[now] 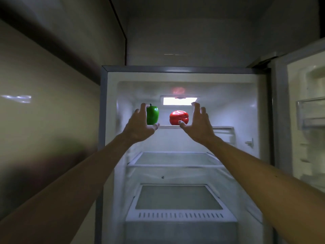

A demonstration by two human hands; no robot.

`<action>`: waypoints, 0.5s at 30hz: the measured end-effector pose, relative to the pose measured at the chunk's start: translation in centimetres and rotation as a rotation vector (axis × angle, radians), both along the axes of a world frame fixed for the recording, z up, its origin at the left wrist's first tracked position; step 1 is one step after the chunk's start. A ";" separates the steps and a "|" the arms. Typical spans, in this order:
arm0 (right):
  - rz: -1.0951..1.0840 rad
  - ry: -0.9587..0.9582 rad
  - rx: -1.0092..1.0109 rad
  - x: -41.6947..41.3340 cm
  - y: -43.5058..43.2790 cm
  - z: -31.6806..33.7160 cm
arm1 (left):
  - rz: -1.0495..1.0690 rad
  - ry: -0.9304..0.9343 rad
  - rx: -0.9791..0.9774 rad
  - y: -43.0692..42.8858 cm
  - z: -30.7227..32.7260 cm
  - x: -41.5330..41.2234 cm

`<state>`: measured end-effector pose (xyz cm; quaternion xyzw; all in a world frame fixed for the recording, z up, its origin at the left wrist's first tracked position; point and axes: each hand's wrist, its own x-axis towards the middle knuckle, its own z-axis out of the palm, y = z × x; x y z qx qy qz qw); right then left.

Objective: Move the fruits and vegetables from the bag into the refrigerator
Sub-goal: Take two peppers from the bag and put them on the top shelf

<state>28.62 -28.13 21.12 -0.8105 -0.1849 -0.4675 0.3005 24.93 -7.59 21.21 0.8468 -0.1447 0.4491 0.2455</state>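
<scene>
The refrigerator (pixel 105 106) stands open in front of me, lit from inside. On its top shelf (pixel 168 126) rest a green bell pepper (pixel 153 115) on the left and a red bell pepper (pixel 178 117) on the right. My left hand (pixel 140 125) wraps the green pepper, fingers on its left side and thumb under its base. My right hand (pixel 197 124) is just right of the red pepper with its fingers spread apart; only the thumb tip is at the pepper's lower front. No bag is in view.
Below the top shelf are a bare glass shelf (pixel 175 160) and a drawer with a glass cover (pixel 177 199). The open fridge door (pixel 306 111) with its door bins stands at the right. A beige wall (pixel 44 103) runs along the left.
</scene>
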 end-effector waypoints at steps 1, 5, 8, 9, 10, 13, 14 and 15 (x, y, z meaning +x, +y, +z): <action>0.015 0.003 0.003 -0.5 0.0 0.0 | 0.009 0.001 -0.001 0.0 0.0 -0.7; 0.070 0.002 -0.009 -2.4 0.0 -0.6 | 0.036 0.002 -0.012 0.0 -0.3 -3.5; 0.096 0.019 -0.027 -4.0 0.0 -1.6 | 0.057 0.046 -0.027 -0.3 -0.9 -5.3; 0.109 0.028 -0.026 -4.5 -0.1 -2.0 | 0.071 0.056 -0.023 -0.4 -1.2 -5.9; 0.121 0.033 -0.027 -5.1 -0.2 -2.4 | 0.081 0.061 -0.018 -0.6 -1.4 -6.4; 0.136 0.059 -0.040 -6.7 -0.9 -3.4 | 0.089 0.072 -0.017 -1.0 -2.3 -8.1; 0.138 0.066 -0.041 -7.2 -1.1 -3.6 | 0.093 0.075 -0.025 -1.2 -2.6 -8.6; 0.139 0.069 -0.042 -7.8 -1.4 -3.8 | 0.093 0.078 -0.033 -1.4 -2.9 -9.2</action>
